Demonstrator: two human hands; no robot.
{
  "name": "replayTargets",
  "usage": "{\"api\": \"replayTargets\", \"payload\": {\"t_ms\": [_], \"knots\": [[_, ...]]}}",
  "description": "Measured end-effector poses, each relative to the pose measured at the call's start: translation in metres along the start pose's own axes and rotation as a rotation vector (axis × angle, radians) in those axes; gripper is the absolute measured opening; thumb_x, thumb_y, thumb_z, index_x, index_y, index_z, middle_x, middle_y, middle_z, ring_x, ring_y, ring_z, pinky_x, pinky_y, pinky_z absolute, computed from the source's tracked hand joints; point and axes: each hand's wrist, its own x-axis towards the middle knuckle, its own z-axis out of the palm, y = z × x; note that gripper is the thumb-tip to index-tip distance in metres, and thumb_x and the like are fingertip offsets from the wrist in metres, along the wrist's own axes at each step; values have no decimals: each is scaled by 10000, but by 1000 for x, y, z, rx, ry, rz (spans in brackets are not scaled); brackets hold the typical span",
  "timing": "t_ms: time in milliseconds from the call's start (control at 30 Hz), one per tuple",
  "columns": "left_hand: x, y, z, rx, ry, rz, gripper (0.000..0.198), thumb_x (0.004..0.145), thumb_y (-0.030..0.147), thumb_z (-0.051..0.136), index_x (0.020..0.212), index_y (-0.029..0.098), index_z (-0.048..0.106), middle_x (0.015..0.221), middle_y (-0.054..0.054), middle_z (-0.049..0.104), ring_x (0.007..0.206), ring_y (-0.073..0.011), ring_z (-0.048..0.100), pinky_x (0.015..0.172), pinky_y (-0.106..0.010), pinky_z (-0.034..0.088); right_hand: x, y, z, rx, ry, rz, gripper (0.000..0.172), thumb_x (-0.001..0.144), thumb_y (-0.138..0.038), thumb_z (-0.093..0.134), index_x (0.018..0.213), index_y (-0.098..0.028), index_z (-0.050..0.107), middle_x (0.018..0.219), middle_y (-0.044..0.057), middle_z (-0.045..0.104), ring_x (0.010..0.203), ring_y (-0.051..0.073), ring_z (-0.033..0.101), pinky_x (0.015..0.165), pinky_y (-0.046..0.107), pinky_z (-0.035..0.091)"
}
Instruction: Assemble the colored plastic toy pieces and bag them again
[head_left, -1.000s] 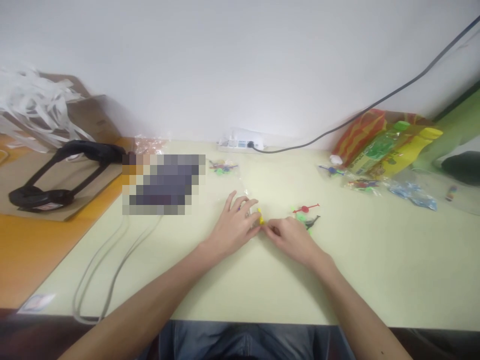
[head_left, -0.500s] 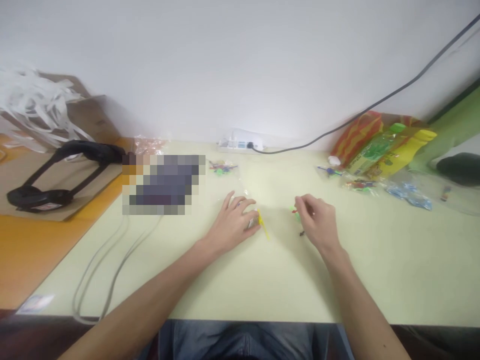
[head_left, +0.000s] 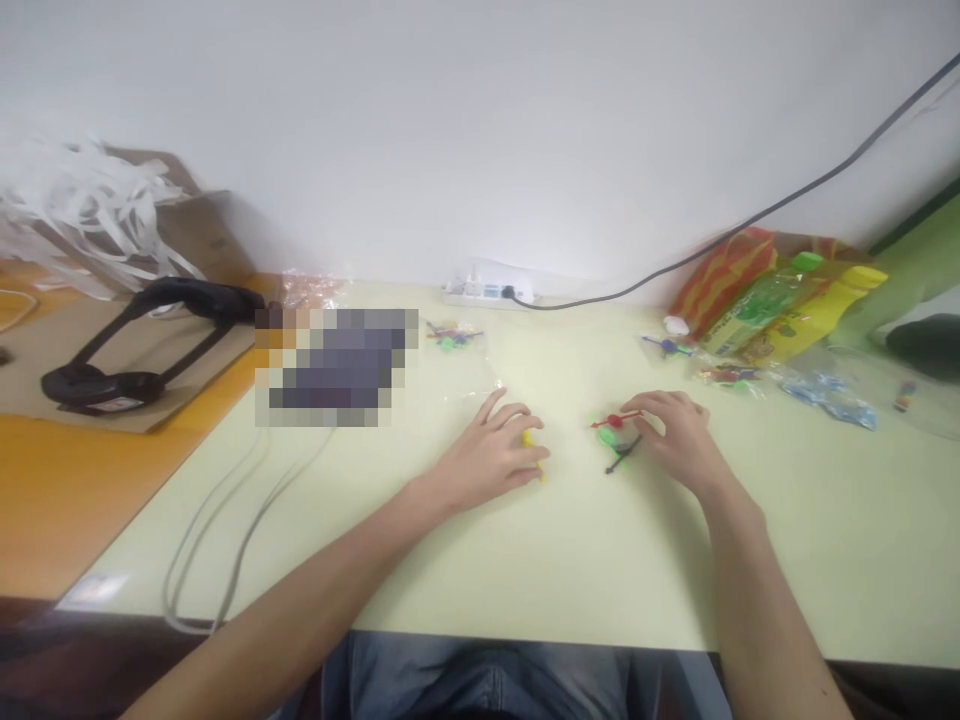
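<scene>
My left hand (head_left: 491,455) rests palm down on the table with its fingers spread. Under its fingers lies a yellow plastic piece (head_left: 528,438), mostly hidden by them. To the right, my right hand (head_left: 681,438) has its thumb and forefinger bent around the right end of a red arrow-shaped plastic piece (head_left: 615,421). Next to the red piece are a green round piece (head_left: 606,436) and a black arrow-shaped piece (head_left: 621,456), partly overlapping. How firmly the right fingertips press on the red end is hard to make out.
Bagged coloured pieces (head_left: 452,337) lie behind my left hand, beside a blurred-out dark device (head_left: 341,360). A power strip (head_left: 491,287) stands by the wall. At the right are a green-capped bottle (head_left: 757,305), a yellow packet (head_left: 817,315) and blue packets (head_left: 829,395). White cables (head_left: 247,540) run down the left.
My right hand has shifted right, uncovering the red, green and black pieces. My left hand has moved slightly right, its fingers now over the yellow piece. The whole view has shifted a little.
</scene>
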Motion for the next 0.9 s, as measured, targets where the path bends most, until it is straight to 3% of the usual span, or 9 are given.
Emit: {"api": "replayTargets", "payload": {"t_ms": [167, 300, 533, 767, 900], "knots": [[0, -2, 5, 10, 17, 4, 95, 940, 240, 662, 914, 269, 750, 1113, -35, 681, 1156, -209, 602, 1265, -594, 222, 0, 8, 6, -47, -6, 23, 281, 928, -293, 485, 967, -272, 763, 1125, 81, 750, 1095, 306, 562, 910, 478, 296], [0, -3, 5, 22, 4, 9, 148, 949, 183, 625, 907, 264, 741, 1095, -24, 695, 1128, -194, 602, 1266, -585, 220, 2, 13, 9, -68, 12, 62, 272, 924, -312, 502, 929, -255, 768, 1070, 81, 767, 1071, 302, 580, 899, 467, 291], [0, -1, 7, 52, -13, 16, 162, 985, 229, 574, 934, 242, 727, 1117, -37, 687, 1176, -215, 581, 1260, -581, 238, 3, 13, 10, -21, 93, 131, 298, 929, -378, 508, 901, -232, 767, 989, 85, 781, 1016, 301, 607, 945, 480, 311], [1, 4, 8, 39, 63, 19, 120, 967, 266, 619, 1040, 245, 712, 1132, -53, 694, 1171, -221, 600, 1243, -577, 283, 4, 4, 1, 136, 347, 188, 266, 910, -407, 581, 921, -217, 767, 990, 101, 778, 950, 289, 664, 931, 471, 447], [1, 6, 7, 12, 160, -67, 245, 981, 298, 605, 1216, 258, 660, 1207, -65, 688, 1161, -214, 615, 1237, -553, 296, 1, -23, -3, 313, 461, 143, 267, 898, -437, 628, 983, -219, 756, 999, 98, 766, 910, 269, 699, 889, 431, 518]]}}
